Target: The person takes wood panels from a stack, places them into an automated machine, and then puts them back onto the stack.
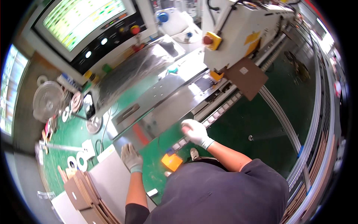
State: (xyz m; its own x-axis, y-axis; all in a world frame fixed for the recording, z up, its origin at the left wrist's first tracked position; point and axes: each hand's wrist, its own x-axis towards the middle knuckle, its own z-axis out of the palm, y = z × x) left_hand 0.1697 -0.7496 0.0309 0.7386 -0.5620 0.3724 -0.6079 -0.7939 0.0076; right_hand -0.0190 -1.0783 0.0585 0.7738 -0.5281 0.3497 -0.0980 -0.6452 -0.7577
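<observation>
1. Both hands wear light gloves: the left hand (131, 156) rests flat and unclenched on the edge of the steel machine bed (164, 106), holding nothing; the right hand (195, 132) is loosely curled over the roller track (220, 112), and I cannot tell whether it grips anything.
2. Ahead on that track, a brown cardboard sheet (247, 77) sits half under the white machine head (242, 33), so one piece looks to be mid-feed.
3. By the person's left side, a stack of cardboard blanks (84, 188) beside a white board (112, 179) appears to be waiting.
4. An orange box (171, 161) lies on the green floor between the arms.
5. On the machine head is a yellow square switch plate with a red button (211, 40); an orange-yellow sticker (252, 38) sits to its right.
6. A green-lit screen (84, 18) hangs upper left.
</observation>
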